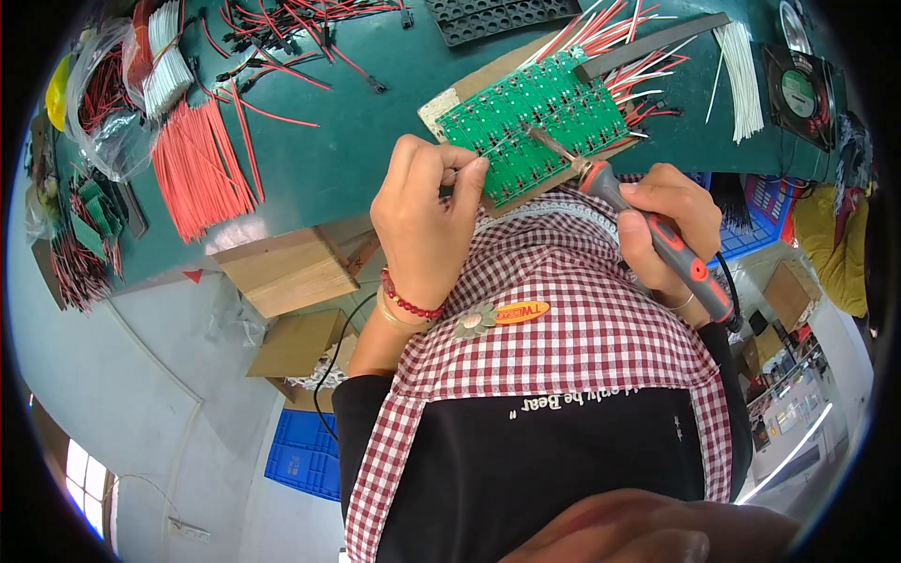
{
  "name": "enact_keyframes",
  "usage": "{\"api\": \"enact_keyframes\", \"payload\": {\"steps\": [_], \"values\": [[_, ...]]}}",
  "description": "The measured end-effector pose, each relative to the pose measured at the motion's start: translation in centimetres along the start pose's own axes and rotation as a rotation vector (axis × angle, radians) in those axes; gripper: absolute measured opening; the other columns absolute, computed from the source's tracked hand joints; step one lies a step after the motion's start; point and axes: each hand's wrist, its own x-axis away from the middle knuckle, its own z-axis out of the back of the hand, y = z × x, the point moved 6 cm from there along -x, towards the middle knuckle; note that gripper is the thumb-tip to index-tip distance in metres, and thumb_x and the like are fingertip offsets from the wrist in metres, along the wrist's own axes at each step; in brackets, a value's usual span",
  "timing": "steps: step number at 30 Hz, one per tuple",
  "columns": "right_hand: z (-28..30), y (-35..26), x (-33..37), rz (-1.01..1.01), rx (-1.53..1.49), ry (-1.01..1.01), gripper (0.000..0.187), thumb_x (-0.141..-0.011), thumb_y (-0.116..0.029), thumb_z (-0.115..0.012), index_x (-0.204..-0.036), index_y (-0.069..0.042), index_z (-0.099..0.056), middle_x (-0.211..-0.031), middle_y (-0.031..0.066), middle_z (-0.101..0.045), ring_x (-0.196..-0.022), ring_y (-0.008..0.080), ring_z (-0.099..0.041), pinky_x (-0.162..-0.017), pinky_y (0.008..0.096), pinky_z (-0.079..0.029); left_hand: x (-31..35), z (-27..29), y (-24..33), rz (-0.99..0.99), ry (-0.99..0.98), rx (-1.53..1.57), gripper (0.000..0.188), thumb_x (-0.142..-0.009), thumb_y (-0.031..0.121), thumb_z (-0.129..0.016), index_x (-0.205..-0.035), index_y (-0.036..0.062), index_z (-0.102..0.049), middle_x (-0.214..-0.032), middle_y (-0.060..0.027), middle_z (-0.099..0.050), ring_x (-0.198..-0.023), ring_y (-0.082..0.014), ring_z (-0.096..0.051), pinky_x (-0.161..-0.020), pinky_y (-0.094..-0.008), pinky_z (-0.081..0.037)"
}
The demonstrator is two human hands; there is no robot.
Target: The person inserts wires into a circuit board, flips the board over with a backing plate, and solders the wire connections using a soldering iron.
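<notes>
A green circuit board panel [582, 127] with rows of small parts lies on a flat brown backing at the table's near edge. My right hand [678, 218] is closed around the grey and red handle of a soldering iron [693, 270]. Its metal tip meets the board near the middle. My left hand [424, 211] is closed at the board's left edge, thumb and forefinger pinching a thin silvery solder wire [499, 144] that runs toward the iron's tip. Red and white wires [631, 68] stick out from the board's far right side, under a dark flat bar [652, 47].
Bundles of red wires [197, 169] and white wires [167, 61] lie left on the green table [347, 141]. Loose connector leads [282, 28] and a black tray [497, 19] are at the back. White wires [741, 80] and a round fan-like unit [800, 94] sit right.
</notes>
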Motion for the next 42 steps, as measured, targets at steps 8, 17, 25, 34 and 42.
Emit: {"api": "enact_keyframes", "payload": {"steps": [8,17,25,34,42], "values": [[-0.9,-0.6,0.6,0.018,0.073,0.005,0.023,-0.066,-0.003,-0.071,-0.087,0.002,-0.064,-0.063,0.0095,-0.059,-0.047,0.0212,-0.055,-0.043,0.0298,-0.042,0.0,0.1,0.1,-0.027,-0.003,-0.011,0.015,-0.076,0.002,-0.075,-0.078,0.004,-0.061,-0.076,-0.0054,-0.056,-0.062,-0.0163,-0.06,-0.051,-0.0284,-0.046],[-1.5,-1.7,0.6,0.091,0.17,0.011,0.025,-0.062,-0.003,-0.072,-0.086,0.001,-0.065,-0.063,0.0096,-0.057,-0.048,0.0221,-0.055,-0.044,0.0308,-0.043,-0.3,-0.4,0.1,-0.029,-0.001,-0.002,0.014,-0.075,0.001,-0.075,-0.078,0.0043,-0.061,-0.075,-0.0056,-0.056,-0.061,-0.0167,-0.06,-0.052,-0.0291,-0.046],[-1.1,-2.1,0.3,0.075,0.191,0.006,0.024,-0.063,-0.003,-0.072,-0.086,0.002,-0.065,-0.062,0.0095,-0.057,-0.048,0.0219,-0.055,-0.044,0.0306,-0.042,-0.3,-0.8,0.0,-0.027,-0.003,0.057,0.013,-0.077,-0.002,-0.074,-0.081,-0.0005,-0.062,-0.076,-0.006,-0.056,-0.064,-0.0128,-0.054,-0.057,-0.0251,-0.044],[-0.1,-1.1,0.0,0.001,0.087,-0.038,0.023,-0.066,-0.003,-0.071,-0.087,0.003,-0.065,-0.062,0.0104,-0.059,-0.048,0.0209,-0.056,-0.044,0.0292,-0.042,-0.2,-1.2,0.0,-0.057,0.005,0.036,0.016,-0.074,0.001,-0.075,-0.078,0.0044,-0.06,-0.075,-0.0066,-0.055,-0.062,-0.0195,-0.059,-0.053,-0.0308,-0.046],[0.0,-0.9,0.1,-0.008,0.064,-0.024,0.021,-0.066,-0.003,-0.072,-0.085,0.004,-0.065,-0.063,0.0106,-0.061,-0.049,0.021,-0.058,-0.045,0.0289,-0.044,-0.3,-1.3,0.2,-0.056,0.001,-0.001,0.016,-0.074,0.002,-0.075,-0.077,0.005,-0.059,-0.075,-0.0052,-0.056,-0.061,-0.0184,-0.059,-0.052,-0.0306,-0.045]]}}
